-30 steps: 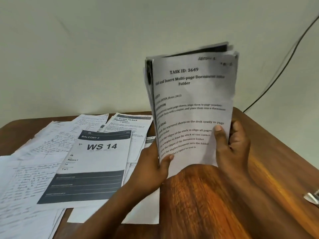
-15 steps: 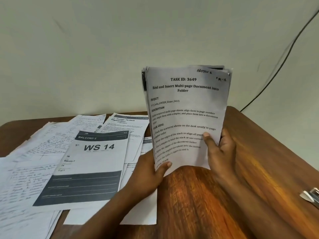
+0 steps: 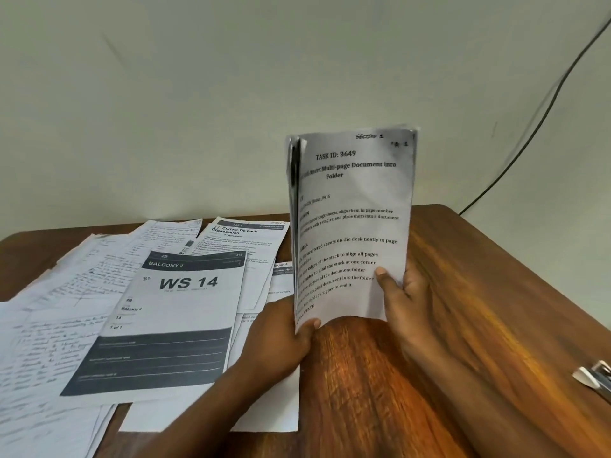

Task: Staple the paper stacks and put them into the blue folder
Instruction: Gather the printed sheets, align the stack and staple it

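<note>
So the paper stack [image 3: 353,223] is held upright above the wooden table [image 3: 496,309], its bottom edge down near the tabletop, front page facing the camera. "TASK ID: 3649" is printed at the top, with some handwriting in the upper right corner that's too blurry to read properly. The sheets are bowed a bit, and the left edges are fanned slightly apart.

The stack is gripped at the lower left corner by the left hand [image 3: 281,338], thumb on the front page and fingers wrapped behind. The lower right edge is pinched by the right hand [image 3: 405,292], thumb pressed flat on the front, remaining fingers hidden behind the paper.

To the left, loose sheets are spread across the table: a "WS 14" page [image 3: 165,322] with dark header and footer bands lies on top, a "Curtain Tie-back Organization" sheet [image 3: 244,239] sits behind it, and handwritten pages [image 3: 49,312] are fanned out at the far left. A metal object [image 3: 595,378] is cut off at the right edge, can't tell what it is. A black cable [image 3: 535,127] runs down the wall [image 3: 198,110].
</note>
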`<state>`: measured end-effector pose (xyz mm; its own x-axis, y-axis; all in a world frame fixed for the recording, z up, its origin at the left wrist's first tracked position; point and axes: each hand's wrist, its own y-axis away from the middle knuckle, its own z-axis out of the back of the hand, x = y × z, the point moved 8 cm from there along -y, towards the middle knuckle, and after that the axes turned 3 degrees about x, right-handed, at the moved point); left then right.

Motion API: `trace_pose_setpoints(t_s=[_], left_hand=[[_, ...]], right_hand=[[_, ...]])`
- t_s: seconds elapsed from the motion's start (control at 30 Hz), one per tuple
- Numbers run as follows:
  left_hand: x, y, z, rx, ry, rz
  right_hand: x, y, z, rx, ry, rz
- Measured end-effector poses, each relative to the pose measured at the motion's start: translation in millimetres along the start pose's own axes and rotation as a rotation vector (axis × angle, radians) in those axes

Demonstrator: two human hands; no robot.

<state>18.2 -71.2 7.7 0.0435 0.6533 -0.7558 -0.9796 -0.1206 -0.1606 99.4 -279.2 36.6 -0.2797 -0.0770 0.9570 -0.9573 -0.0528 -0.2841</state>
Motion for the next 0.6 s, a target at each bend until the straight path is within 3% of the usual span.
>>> trace_pose_setpoints(t_s=[0.2, 0.4, 0.6], left_hand=[[-12, -1, 16, 0.001, -0.129, 0.047], [-12, -8, 40, 0.286, -0.225, 0.109], [-24, 0, 58, 0.43, 0.102, 0.115]], right_hand=[[-10, -4, 2, 0.004, 0.045, -0.076], [20, -20, 31, -0.015, -0.191, -0.128], [32, -30, 51, -0.067, -0.291, -0.132]])
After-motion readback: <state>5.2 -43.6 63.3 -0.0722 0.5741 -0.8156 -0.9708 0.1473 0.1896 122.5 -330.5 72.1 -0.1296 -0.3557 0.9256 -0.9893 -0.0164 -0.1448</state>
